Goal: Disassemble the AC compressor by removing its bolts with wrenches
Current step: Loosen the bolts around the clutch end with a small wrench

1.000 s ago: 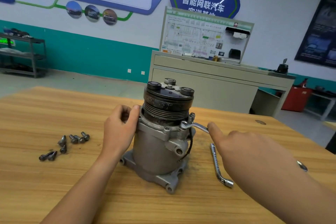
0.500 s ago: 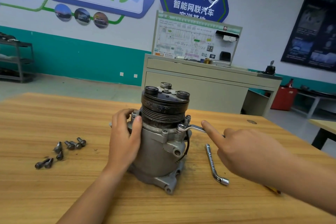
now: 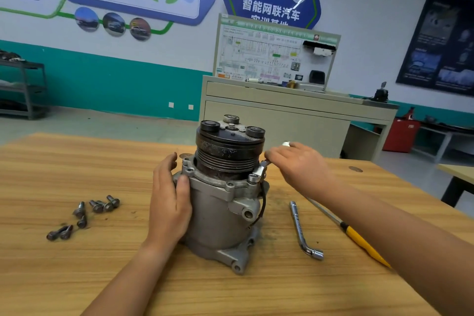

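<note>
Now: grey cast-metal AC compressor [image 3: 220, 213] with a black grooved pulley stands upright mid wooden table [image 3: 77, 161]. Left hand [image 3: 169, 202] cupped round its left side, thumb on the front, fingers curved behind. Right hand [image 3: 300, 164] has fingers curled over a silver ring wrench [image 3: 260, 170], ring end seated on the compressor's right flange. Loose grey bolts [image 3: 102, 205] lie well left. Silver L-shaped socket wrench [image 3: 298, 226] and yellow-handled screwdriver [image 3: 359, 238] lie to the right.

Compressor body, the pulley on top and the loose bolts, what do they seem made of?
Compressor body: probably cast aluminium, pale matte grey with a dull sheen. Pulley: likely steel, dark, grooved, with brownish rust-like patches. Loose bolts: apparently steel, dull grey, slightly dirty.
</note>
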Available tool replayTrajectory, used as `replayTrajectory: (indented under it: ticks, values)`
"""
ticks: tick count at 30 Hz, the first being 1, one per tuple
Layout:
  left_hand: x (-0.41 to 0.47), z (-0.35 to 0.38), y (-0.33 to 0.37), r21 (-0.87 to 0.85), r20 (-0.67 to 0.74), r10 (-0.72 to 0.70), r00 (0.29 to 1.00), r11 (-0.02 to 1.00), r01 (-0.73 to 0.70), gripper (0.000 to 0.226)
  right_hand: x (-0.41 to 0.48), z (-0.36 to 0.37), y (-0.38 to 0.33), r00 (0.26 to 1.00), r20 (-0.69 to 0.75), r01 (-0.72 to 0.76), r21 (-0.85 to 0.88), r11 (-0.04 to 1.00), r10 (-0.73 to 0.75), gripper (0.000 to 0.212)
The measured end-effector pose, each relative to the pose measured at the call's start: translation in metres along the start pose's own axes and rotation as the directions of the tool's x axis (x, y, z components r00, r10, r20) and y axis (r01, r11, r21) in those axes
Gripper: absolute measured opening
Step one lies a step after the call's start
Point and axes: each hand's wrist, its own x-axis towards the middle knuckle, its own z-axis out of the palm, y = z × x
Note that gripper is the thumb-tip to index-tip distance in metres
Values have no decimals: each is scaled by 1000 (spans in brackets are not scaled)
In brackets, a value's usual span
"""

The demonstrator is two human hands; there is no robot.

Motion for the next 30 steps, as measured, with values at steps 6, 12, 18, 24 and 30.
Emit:
replayTrajectory:
  ticks: [6, 12, 18, 24, 30]
  values:
    - [0, 3, 5, -40, -53, -2, 999, 999, 0, 65, -13, -20, -11, 946, -86, -290, 204, 935, 313, 7]
    - [1, 4, 1, -62, -68, -19, 998, 998, 15, 66, -44, -62, -33, 845, 154, -533, 322, 782, 512, 7]
    - [3, 0, 0, -78, -77, -50, 996, 996, 44, 38, -46, -83, -48, 773, 500, -461, 22, 887, 390, 31]
    - [-1, 1, 1, -91, -54, -90, 994, 992, 85, 48, -29, -86, -50, 751, 549, -395, -70, 916, 366, 37]
    - [-1, 2, -1, -109, -53, -120, 991, 988, 114, 41, -16, -95, -55, 755, 590, -144, -276, 950, 285, 23]
